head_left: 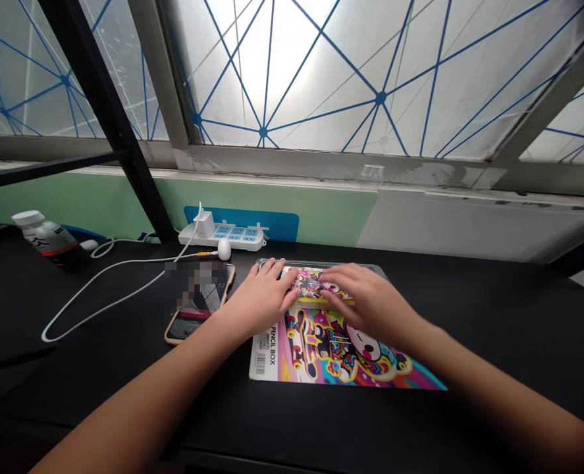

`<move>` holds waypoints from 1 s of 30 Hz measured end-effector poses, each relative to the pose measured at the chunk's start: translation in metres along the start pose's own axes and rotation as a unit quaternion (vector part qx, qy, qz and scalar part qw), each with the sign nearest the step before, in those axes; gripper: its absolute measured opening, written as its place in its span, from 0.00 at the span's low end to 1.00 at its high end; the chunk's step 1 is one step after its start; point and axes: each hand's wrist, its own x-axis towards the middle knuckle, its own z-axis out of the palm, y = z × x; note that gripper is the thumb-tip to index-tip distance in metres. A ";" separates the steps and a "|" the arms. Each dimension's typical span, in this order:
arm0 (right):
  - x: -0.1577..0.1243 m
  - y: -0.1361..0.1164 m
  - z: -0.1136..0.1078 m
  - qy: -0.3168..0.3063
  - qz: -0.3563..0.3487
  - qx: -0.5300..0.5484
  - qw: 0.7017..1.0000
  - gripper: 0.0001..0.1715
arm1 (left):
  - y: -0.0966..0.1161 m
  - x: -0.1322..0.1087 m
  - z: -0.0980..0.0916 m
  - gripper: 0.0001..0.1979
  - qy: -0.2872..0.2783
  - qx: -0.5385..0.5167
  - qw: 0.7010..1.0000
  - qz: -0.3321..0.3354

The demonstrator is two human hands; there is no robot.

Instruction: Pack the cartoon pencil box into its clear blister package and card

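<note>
A colourful printed package (pixel 321 355) marked "PENCIL BOX" lies flat on the black table (pixel 479 316). On its upper part is a smaller box (pixel 309 282) with a similar bright pattern and a yellow front edge. My left hand (pixel 265 296) rests at the left side of this box, fingers spread and pointing away from me. From the right, my right hand (pixel 365 296) reaches over the box with its fingers apart, the fingertips at its top. Neither hand is closed around anything. Part of the box is hidden under the hands.
A phone (pixel 217 296) lies left of the package, beside my left forearm. Behind it are a white power strip (pixel 237 236) with a charger and a looping white cable (pixel 89 283). A bottle (pixel 49 240) stands tilted in view at far left, near a black metal post (pixel 133 171).
</note>
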 end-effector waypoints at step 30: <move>0.021 0.036 -0.015 -0.120 0.124 -0.007 0.985 0.36 | -0.005 0.006 -0.003 0.33 0.136 -0.024 0.986 0.092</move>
